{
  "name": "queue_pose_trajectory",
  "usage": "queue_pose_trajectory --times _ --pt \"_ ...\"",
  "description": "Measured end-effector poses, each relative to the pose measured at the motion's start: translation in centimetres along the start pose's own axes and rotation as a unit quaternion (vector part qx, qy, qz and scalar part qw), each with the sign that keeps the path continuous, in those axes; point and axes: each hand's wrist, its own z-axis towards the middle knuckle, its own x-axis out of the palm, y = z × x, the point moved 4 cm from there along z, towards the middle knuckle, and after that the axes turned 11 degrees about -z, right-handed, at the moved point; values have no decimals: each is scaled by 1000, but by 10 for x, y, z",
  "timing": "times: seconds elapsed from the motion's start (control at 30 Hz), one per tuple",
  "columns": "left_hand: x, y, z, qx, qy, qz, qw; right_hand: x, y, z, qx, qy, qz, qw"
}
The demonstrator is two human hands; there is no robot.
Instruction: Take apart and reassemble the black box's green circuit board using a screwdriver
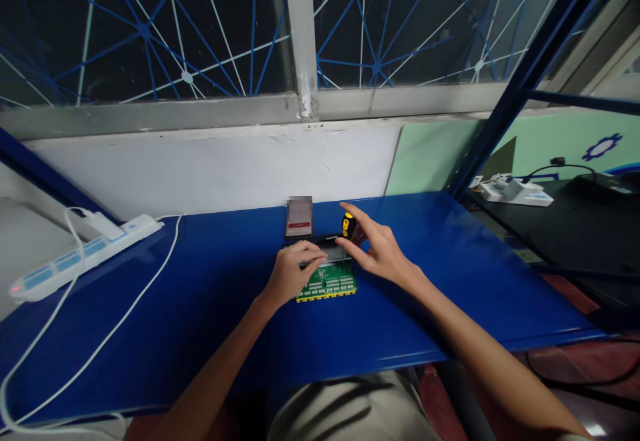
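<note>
A: Checking hidden stuff first — what's cut off?

B: Left hand (293,273) covers the left part of the green circuit board (330,282), so that edge is out of sight. Dark part at the board's far end is half hidden by both hands, can't tell what it is. Label on the small upright device (299,218) is blurred. Yellow-and-black tool (348,225) is partly behind the right hand's (377,251) fingers; shape unclear.

A: Grips?

B: Left hand lies curled on the board's far left corner, fingers bent down on it, pressing rather than clasping. Right hand is spread wide, fingers fanned, holding nothing; index tip is just beside the tool, contact can't be confirmed.

A: Where's the board relative to them?

B: Flat on the blue bench (450,274), mid-bench, under the left hand, just left of and below the right palm. Near edge with yellow trim shows clear.

A: Anything else?

B: White power strip (83,255) far left on the bench, cable (100,347) trailing toward the near edge, well apart from the hands.
</note>
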Motion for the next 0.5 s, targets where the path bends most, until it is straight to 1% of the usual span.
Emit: queue_pose_trajectory --times 0.1,0.23,0.4,0.5 --pt "0 1 0 3 -5 2 1000 0 0 0 3 3 7 1000" --pt "0 2 -1 2 -1 3 1000 -2 0 -1 -7 -24 -14 1000" --pt "1 3 -1 2 8 4 1000 -1 -1 -1 -4 5 -5 1000" --pt "1 3 -1 2 12 5 1000 -3 0 0 -10 -8 -4 1000"
